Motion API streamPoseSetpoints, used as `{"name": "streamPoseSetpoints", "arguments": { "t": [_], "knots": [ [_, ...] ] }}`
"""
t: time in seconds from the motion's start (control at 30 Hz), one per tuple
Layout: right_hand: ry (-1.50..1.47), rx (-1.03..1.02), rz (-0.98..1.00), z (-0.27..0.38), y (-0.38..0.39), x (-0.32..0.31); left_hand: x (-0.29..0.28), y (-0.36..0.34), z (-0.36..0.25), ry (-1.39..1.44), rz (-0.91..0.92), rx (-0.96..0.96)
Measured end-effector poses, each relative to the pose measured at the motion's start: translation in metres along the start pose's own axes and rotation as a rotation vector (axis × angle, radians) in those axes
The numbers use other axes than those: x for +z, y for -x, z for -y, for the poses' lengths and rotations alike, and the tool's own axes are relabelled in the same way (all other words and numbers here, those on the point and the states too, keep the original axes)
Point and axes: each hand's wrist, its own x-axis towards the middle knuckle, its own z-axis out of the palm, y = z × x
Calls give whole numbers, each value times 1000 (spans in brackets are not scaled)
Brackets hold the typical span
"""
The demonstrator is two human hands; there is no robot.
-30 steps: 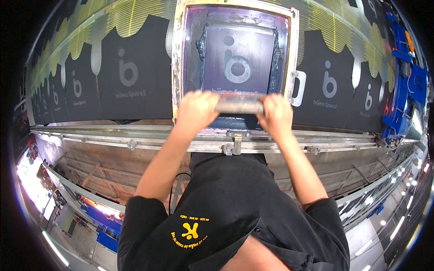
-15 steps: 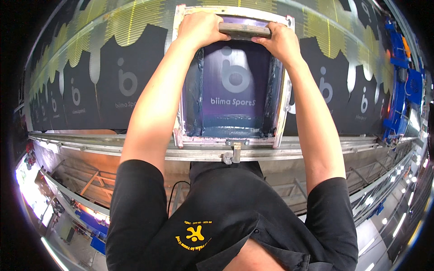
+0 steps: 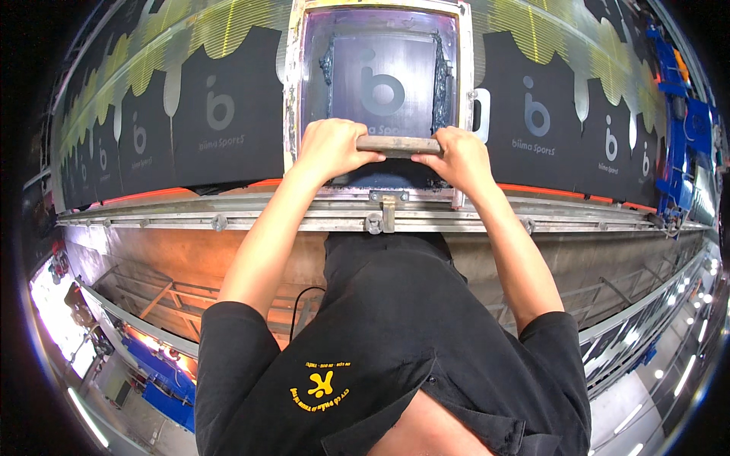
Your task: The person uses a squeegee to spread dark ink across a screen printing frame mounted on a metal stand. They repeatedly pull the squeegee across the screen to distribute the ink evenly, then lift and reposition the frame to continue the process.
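Note:
My left hand [image 3: 332,150] and my right hand [image 3: 461,158] are wrapped round the two ends of a squeegee [image 3: 398,144] with a wooden handle. It lies across the near part of a screen printing frame [image 3: 465,76], covering the lower part of the stencil. A round emblem and lettering show in the purplish mesh [image 3: 395,57]. Dark ink [image 3: 442,99] lines both sides of the mesh, and more dark ink lies just under the squeegee. A metal clamp [image 3: 388,213] at the frame's near edge meets the rail.
Black printed shirt pieces [image 3: 220,114] lie left and right of the frame on a long table. A metal rail [image 3: 304,220] runs along its near edge. Blue machine parts [image 3: 688,144] stand at the right end. Orange-lit metal framework [image 3: 171,296] is below the rail on the left.
Both hands have drawn the squeegee from the frame's far end toward me. The upper emblem is now uncovered beyond it, while the lower lettering is partly hidden. The view has shifted slightly.

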Motion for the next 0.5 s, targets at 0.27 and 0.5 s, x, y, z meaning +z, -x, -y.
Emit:
{"name": "streamPoseSetpoints", "arguments": {
  "t": [0.27,0.5],
  "knots": [
    [-258,276,363,-3,-24,-4,-5,-37,27,167,580,-198],
    [-464,620,-571,-98,-31,-13,-91,-98,48,66,272,-4]
  ]
}}
